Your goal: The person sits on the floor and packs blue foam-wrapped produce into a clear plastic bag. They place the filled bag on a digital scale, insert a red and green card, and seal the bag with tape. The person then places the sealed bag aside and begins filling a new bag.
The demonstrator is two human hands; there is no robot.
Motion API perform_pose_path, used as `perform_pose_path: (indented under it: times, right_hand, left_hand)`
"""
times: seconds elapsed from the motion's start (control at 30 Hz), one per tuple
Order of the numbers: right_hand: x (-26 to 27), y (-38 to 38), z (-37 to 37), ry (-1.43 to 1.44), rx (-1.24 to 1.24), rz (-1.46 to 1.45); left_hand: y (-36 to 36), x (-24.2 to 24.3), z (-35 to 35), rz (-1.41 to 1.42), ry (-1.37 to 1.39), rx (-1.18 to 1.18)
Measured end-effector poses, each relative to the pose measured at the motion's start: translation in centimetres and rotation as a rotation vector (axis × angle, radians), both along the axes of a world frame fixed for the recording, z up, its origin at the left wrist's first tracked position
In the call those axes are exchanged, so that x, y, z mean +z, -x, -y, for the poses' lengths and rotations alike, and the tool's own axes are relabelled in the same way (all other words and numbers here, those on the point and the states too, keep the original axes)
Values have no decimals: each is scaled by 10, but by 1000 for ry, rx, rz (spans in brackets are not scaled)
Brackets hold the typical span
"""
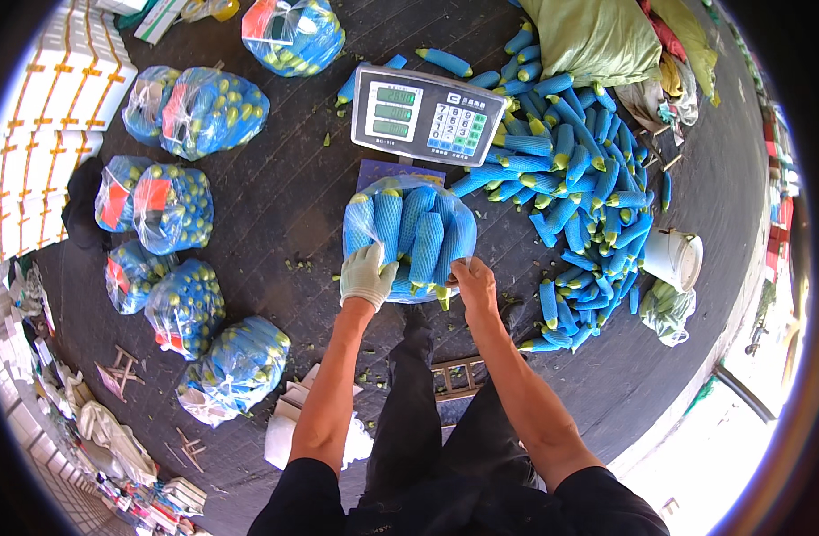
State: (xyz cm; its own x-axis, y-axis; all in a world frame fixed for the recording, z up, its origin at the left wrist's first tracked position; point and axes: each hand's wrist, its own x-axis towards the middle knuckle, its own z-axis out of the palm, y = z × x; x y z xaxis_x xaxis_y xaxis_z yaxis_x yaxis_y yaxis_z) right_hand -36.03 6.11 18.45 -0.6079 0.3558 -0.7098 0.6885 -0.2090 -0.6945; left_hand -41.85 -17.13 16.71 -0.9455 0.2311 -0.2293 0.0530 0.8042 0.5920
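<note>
An open clear plastic bag (355, 224) stands before me, full of long green vegetables in blue foam net sleeves (426, 249). My left hand (368, 276), in a white glove, grips the bag's near left edge. My bare right hand (474, 281) pinches its near right edge. Just beyond the bag is a digital scale's display panel (428, 115) with keys and lit readouts. A blue patterned surface (399, 173) shows between panel and bag; whether the bag rests on the scale's platform is hidden.
Loose sleeved vegetables (577, 167) lie heaped at right, near a white bucket (670, 260) and a green sack (590, 40). Filled bags (215, 114) stand at left, with white foam boxes (81, 74) stacked beyond. A wooden stool (457, 378) is between my legs.
</note>
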Motion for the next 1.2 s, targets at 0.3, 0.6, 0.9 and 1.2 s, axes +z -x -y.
perform_pose_path:
  times: [0.3,0.6,0.9,1.2]
  right_hand:
    - [-5,-17,-10,-223,153,121]
    - [-12,-57,-27,-198,-10,88]
    - [-23,-147,-48,-96,46,149]
    - [-26,-196,-43,-188,125,223]
  left_hand:
    - [-50,13,56,-45,54,229]
    - [-238,20,124,433,142,303]
    - [-318,53,105,908,281,-32]
    - [-301,61,87,783,230,-69]
